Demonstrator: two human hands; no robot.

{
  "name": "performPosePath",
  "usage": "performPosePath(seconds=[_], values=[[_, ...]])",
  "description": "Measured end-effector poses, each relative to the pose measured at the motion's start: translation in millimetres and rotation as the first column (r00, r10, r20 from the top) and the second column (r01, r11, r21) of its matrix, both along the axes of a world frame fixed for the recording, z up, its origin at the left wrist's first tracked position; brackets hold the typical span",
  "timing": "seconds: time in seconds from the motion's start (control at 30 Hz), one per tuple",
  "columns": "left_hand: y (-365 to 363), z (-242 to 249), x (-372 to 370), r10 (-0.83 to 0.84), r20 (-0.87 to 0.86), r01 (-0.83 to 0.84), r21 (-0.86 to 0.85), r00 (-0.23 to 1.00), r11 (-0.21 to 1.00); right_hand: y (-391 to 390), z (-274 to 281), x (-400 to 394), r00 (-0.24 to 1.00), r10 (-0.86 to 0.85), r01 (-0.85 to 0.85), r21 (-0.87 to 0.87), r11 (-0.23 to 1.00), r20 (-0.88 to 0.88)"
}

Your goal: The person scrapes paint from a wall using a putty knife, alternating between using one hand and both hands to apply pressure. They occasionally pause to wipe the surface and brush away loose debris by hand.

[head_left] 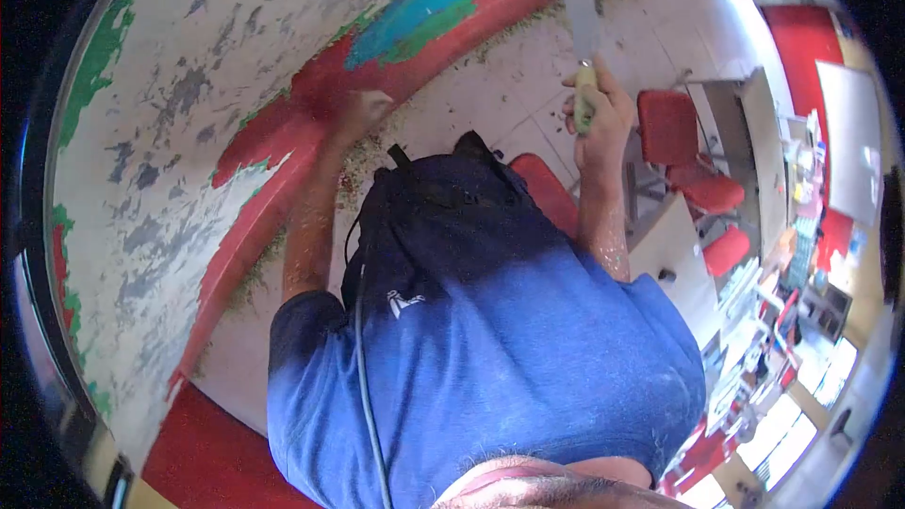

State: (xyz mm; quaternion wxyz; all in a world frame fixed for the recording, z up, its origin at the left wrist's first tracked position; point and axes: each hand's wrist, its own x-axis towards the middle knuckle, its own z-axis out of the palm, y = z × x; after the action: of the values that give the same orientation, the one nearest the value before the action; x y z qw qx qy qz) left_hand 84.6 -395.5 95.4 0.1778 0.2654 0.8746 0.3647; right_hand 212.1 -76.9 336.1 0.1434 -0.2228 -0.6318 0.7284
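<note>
My right hand (603,113) is wrapped round the light handle of a putty knife (583,24), its flat metal blade pointing up and away from me. The blade is held over the tiled floor, apart from the wall. On the other side, my left hand (366,111) is beside the red lower band of the wall (320,85); motion smears its fingers, and whether it touches the wall cannot be made out. Much of the wall is stripped to a patchy white and grey surface, with ragged green, blue and red paint left around it.
Paint flakes (471,61) litter the tiled floor (528,85) along the wall's foot. To the right stand red chairs (671,127) and a table (674,259). Further right are cluttered shelves or desks (754,311). A cable (366,386) runs down my blue shirt.
</note>
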Motion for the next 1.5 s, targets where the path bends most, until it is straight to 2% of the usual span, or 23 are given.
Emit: performPosePath(seconds=[0.07,0.13,0.17,0.2,0.23,0.27,0.33,0.4,0.43,0.5,0.57,0.6,0.67,0.8,0.9,0.93,1.0,1.07,1.17,1.27,1.33,1.4,1.5], values=[[-10.3,81.4,0.0,0.155,-0.222,-0.121,0.159,0.963,0.980,-13.6,-2.2,8.6,0.999,-0.036,0.035,-0.022,0.999,-0.018],[-11.8,163.0,6.8,0.165,-0.311,-0.153,0.062,0.936,0.986,-24.2,-2.1,21.8,0.995,-0.083,0.081,-0.035,0.996,-0.060],[-10.7,184.4,2.6,0.091,-0.555,-0.140,-0.046,0.827,0.989,-27.8,-3.1,28.4,0.992,-0.112,0.109,-0.052,0.993,-0.058],[-6.0,203.6,-4.9,-0.006,-0.756,-0.152,-0.140,0.654,0.979,-30.1,-3.9,34.3,0.988,-0.142,0.138,-0.071,0.988,-0.058],[6.9,227.0,-11.9,-0.051,-0.894,-0.102,-0.107,0.446,0.989,-33.7,-4.1,42.4,0.983,-0.172,0.167,-0.092,0.982,-0.059],[22.8,251.5,-19.1,-0.065,-0.976,-0.042,-0.075,0.206,0.996,-37.9,-2.1,51.4,0.976,-0.209,0.203,-0.094,0.975,-0.058],[57.0,289.7,-47.5,0.018,-1.000,0.170,0.015,-0.016,0.985,-43.4,4.7,68.3,0.959,-0.277,0.271,-0.085,0.959,-0.065],[90.4,317.4,-47.9,0.042,-0.992,-0.100,0.054,-0.122,0.994,-49.0,8.4,94.1,0.926,-0.368,0.365,-0.049,0.930,-0.089],[106.0,323.0,-51.2,-0.025,-0.990,-0.235,0.008,-0.136,0.972,-48.8,8.3,108.6,0.905,-0.410,0.409,-0.037,0.912,-0.110],[133.9,329.2,-67.1,-0.156,-0.978,-0.502,-0.065,-0.141,0.862,-47.3,1.0,136.9,0.848,-0.519,0.523,0.006,0.853,-0.105],[158.2,318.9,-83.9,-0.403,-0.915,-0.537,-0.326,-0.029,0.778,-44.4,-10.9,167.3,0.781,-0.617,0.615,-0.053,0.787,-0.099],[168.0,307.1,-93.9,-0.522,-0.853,-0.547,-0.449,0.026,0.707,-44.7,-14.4,181.5,0.744,-0.663,0.657,-0.088,0.749,-0.090],[184.7,263.8,-119.4,-0.712,-0.702,-0.498,-0.627,0.026,0.599,-45.5,-19.8,207.0,0.674,-0.734,0.724,-0.120,0.679,-0.085],[192.2,202.9,-125.7,-0.888,-0.460,-0.433,-0.797,-0.018,0.422,-56.9,-22.1,242.2,0.536,-0.839,0.824,-0.162,0.544,-0.092],[171.9,132.0,-129.3,-0.953,-0.292,-0.398,-0.867,-0.083,0.300,-64.2,-33.3,251.9,0.525,-0.849,0.835,-0.159,0.528,-0.059],[161.7,108.6,-126.5,-0.966,-0.241,-0.383,-0.887,-0.092,0.258,-66.9,-31.9,251.9,0.519,-0.855,0.845,-0.144,0.515,-0.015],[137.0,66.0,-122.7,-0.978,-0.208,-0.194,-0.958,-0.034,0.210,-63.1,-37.7,248.9,0.510,-0.859,0.857,-0.116,0.502,0.048],[111.6,43.5,-97.0,-0.998,-0.008,-0.283,-0.959,-0.061,0.025,-55.7,-50.1,243.5,0.511,-0.855,0.859,-0.092,0.504,0.091],[41.2,-0.7,-83.7,-0.999,0.030,0.022,-0.999,-0.039,-0.031,-27.9,-59.4,230.6,0.557,-0.828,0.828,-0.113,0.549,0.062],[-42.4,-12.1,-54.6,-0.950,0.282,0.259,-0.935,0.132,-0.242,4.5,-51.2,208.0,0.607,-0.793,0.794,-0.100,0.600,0.051],[-93.7,-6.0,-33.8,-0.848,0.450,0.426,-0.850,0.279,-0.311,27.9,-60.4,195.4,0.634,-0.773,0.772,-0.083,0.630,0.022],[-137.0,-0.6,-15.5,-0.696,0.581,0.574,-0.766,0.422,-0.291,52.2,-68.6,176.9,0.672,-0.739,0.738,-0.102,0.667,0.033],[-154.2,9.4,4.4,-0.479,0.656,0.695,-0.709,0.584,-0.124,81.4,-70.4,141.3,0.786,-0.615,0.617,-0.142,0.774,0.064]])
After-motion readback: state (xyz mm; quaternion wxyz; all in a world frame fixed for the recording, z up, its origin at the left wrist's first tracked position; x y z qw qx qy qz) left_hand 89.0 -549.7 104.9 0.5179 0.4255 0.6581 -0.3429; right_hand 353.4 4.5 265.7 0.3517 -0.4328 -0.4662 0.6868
